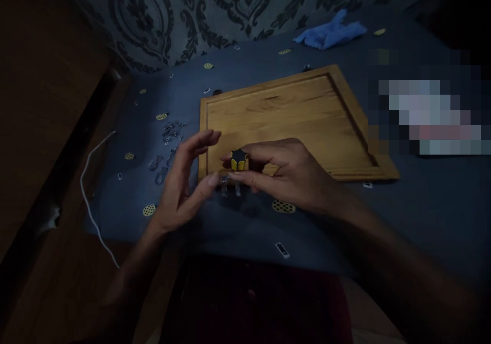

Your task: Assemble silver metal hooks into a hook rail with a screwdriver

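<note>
Right hand [291,169]: fingers and thumb closed around black-and-yellow tool handle [238,163], apparently screwdriver. Left hand [178,190]: thumb and fingers parted, no grip visible. Framed wooden panel [276,124]: on counter [326,231], beyond right hand. Two small fittings [238,189]: just below tool handle; fastening cannot be confirmed. Loose hardware [155,163]: beyond left hand, unused; work judged incomplete.

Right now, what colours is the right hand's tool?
The tool is black and yellow in the head view.

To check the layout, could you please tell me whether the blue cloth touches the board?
Apart: the head view shows table surface between the blue cloth and the board.
</note>
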`<act>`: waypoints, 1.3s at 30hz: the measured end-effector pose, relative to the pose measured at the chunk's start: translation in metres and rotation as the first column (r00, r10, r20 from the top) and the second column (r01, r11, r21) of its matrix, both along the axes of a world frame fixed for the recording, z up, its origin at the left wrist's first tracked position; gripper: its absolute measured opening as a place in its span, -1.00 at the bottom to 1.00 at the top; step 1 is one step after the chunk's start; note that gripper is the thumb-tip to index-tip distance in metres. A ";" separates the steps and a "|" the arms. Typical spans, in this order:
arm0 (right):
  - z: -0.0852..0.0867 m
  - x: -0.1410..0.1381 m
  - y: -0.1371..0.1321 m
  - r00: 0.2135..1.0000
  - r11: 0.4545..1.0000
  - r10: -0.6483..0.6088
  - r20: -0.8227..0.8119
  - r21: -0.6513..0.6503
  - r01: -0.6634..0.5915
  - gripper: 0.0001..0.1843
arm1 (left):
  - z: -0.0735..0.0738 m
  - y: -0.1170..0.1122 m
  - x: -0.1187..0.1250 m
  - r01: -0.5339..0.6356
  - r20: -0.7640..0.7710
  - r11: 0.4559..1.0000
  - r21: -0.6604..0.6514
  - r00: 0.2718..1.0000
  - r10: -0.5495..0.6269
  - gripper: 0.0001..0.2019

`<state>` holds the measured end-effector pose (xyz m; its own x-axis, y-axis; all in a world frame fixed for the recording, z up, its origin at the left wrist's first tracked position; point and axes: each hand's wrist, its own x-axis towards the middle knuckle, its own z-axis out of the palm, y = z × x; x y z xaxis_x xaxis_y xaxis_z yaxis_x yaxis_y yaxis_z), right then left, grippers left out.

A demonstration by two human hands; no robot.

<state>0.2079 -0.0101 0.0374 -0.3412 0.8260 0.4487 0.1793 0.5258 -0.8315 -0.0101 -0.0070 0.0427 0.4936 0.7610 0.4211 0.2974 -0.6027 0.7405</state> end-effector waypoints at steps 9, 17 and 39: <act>-0.015 0.015 0.008 0.989 0.999 0.035 0.145 -0.021 -0.032 -0.66 | 0.036 0.018 0.014 0.230 -0.228 0.952 0.200 0.956 -0.184 -0.65; -0.076 0.016 0.002 0.898 0.983 -0.032 0.439 0.174 -0.050 -0.42 | 0.032 0.011 0.012 0.105 -0.093 0.994 0.019 0.990 -0.103 -0.73; -0.078 0.004 -0.003 0.868 0.965 -0.165 0.468 0.258 0.045 -0.47 | 0.016 0.008 0.009 -0.064 0.012 0.978 0.200 0.998 0.063 -0.78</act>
